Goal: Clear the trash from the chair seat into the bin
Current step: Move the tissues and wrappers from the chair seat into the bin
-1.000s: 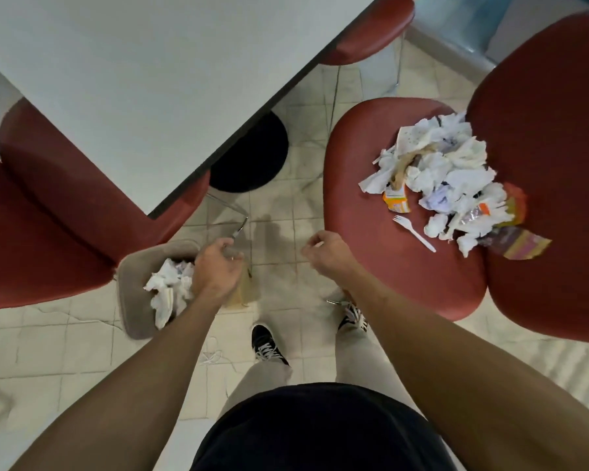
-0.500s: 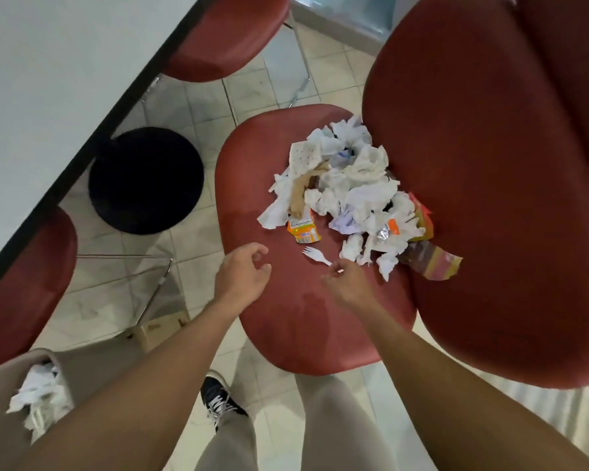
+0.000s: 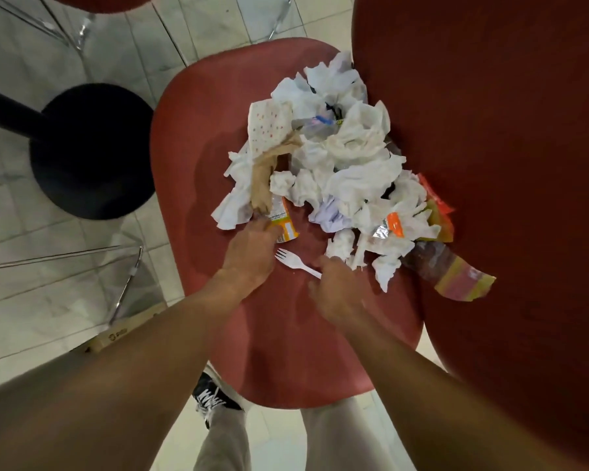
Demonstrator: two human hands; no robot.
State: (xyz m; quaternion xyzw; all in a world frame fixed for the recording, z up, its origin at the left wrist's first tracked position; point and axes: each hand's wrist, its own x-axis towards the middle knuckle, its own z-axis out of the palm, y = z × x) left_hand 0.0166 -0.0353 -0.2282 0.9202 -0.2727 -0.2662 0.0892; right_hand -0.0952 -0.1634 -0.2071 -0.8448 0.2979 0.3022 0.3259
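The left hand (image 3: 252, 253) touches the orange packet (image 3: 284, 224); the right hand (image 3: 337, 287) covers the fork (image 3: 295, 263) handle, both grips unclear. Tissue trash (image 3: 340, 164) beyond looks light and soft; scoop handfuls.

Both forearms (image 3: 143, 362) are bare, no sleeves showing. Light beige trousers (image 3: 221, 440). At 6 o'clock, a black sneaker (image 3: 213, 396) with white laces.
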